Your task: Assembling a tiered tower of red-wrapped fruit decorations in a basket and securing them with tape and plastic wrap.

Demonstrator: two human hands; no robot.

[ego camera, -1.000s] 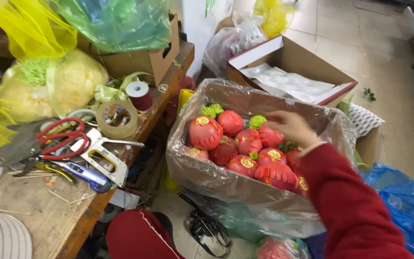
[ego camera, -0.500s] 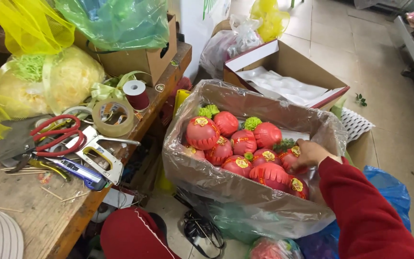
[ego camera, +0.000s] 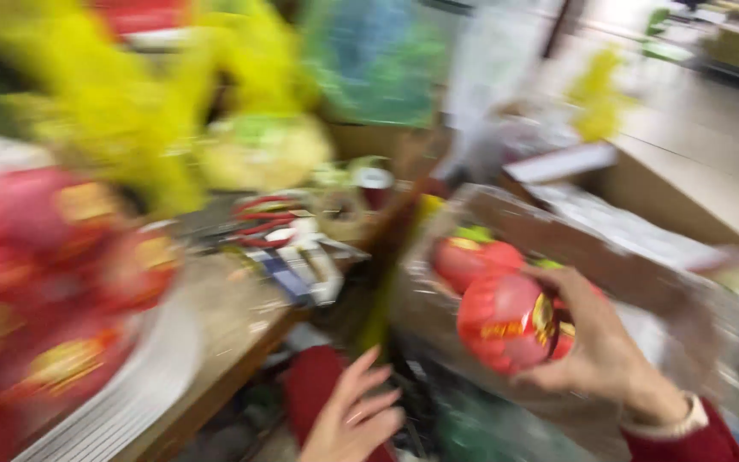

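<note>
Red ornament lifted from the lined box

Left hand (ego camera: 354, 415) is empty, fingers spread, below the wooden table (ego camera: 241, 342); right hand (ego camera: 596, 342) clasps a red ornament (ego camera: 506, 321) above the box (ego camera: 643, 257). A loose grip could drop it.
</note>
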